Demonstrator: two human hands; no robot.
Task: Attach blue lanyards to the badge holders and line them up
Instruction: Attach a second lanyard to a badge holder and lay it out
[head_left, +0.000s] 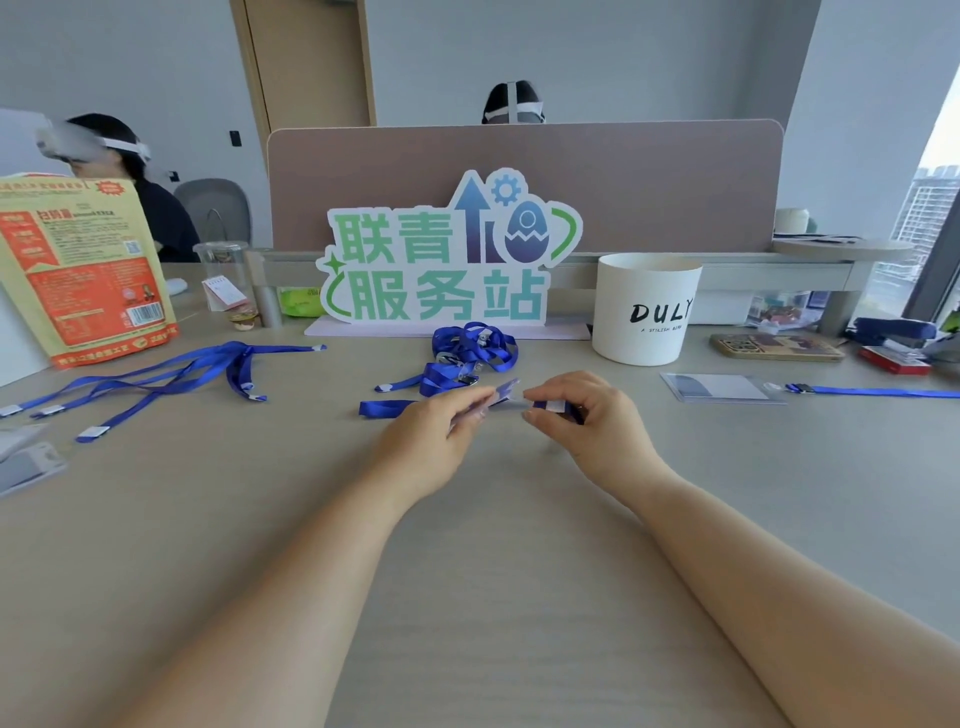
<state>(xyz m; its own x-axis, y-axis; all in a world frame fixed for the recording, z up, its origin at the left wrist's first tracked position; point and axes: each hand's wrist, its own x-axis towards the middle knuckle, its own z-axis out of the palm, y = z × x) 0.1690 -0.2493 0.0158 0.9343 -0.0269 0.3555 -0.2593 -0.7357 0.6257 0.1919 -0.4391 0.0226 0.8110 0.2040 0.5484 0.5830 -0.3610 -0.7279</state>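
Observation:
My left hand pinches a clear badge holder at the table's middle. My right hand meets it from the right, its fingers curled round the clip end of a blue lanyard whose strap trails off to the left. Behind the hands lies a tangled heap of blue lanyards. Several more lanyards are spread out at the left. At the right, a badge holder lies flat with a lanyard clipped to it. More badge holders sit at the left edge.
A standing sign and a white cup stand behind the work spot. An orange snack bag stands at far left. A phone and a stapler lie at far right. Two people sit beyond the desk.

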